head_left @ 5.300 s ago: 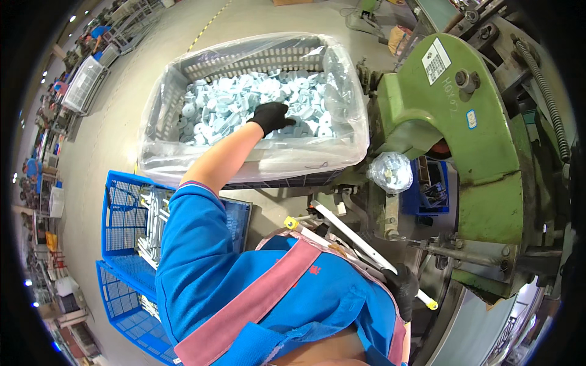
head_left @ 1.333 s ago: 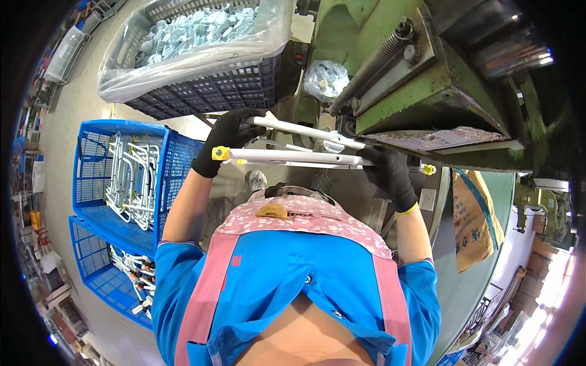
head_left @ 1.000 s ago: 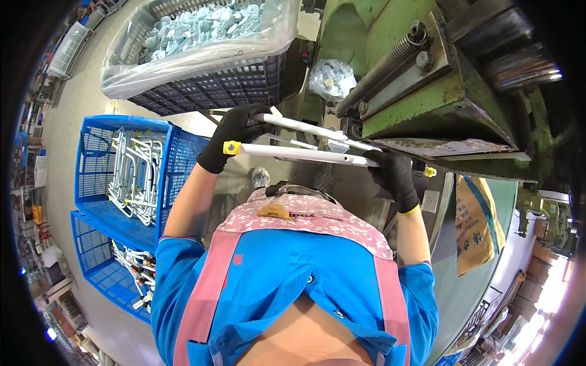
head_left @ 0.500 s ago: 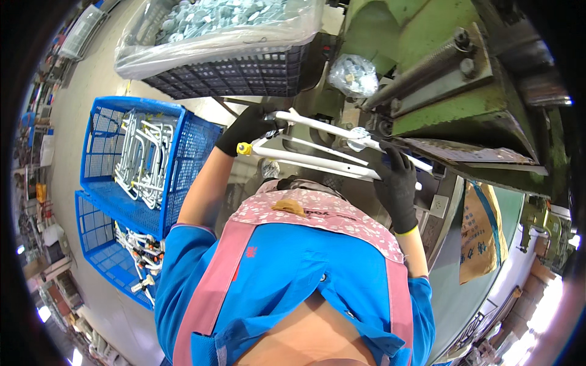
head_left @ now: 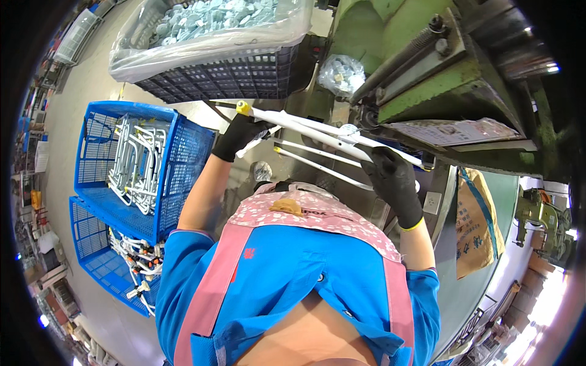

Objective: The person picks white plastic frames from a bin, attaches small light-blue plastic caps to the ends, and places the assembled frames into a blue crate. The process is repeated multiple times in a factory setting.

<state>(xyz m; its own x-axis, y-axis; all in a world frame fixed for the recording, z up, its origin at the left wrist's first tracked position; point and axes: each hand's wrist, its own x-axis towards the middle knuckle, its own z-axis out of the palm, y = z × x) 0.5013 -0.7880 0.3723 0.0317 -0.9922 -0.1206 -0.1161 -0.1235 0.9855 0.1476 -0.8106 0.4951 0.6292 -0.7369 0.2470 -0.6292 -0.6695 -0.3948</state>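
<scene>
Both my hands wear black gloves and grip a white tubular metal frame (head_left: 299, 126) in front of my waist. It has several parallel tubes, and a yellow cap sits on its upper left end. My left hand (head_left: 239, 135) is closed round the tubes near that end. Farther right, my right hand (head_left: 390, 177) is closed on the tubes from the other side. A pale round piece (head_left: 348, 130) shows at the middle of the frame, close to the green machine (head_left: 452, 100). The fingertips of my left hand are partly hidden behind the tubes.
Two blue crates (head_left: 163, 177) at the left hold bent white tubes (head_left: 139, 161) and other tube parts. A black crate (head_left: 226, 76) lined with plastic holds many pale flat pieces. A clear bag (head_left: 342, 74) of parts lies by the machine. A brown sack (head_left: 479, 226) is at the right.
The white frame has turned over in my hands; its yellow-capped tube has moved from the near side up to the far side. My right hand has shifted its grip slightly.
</scene>
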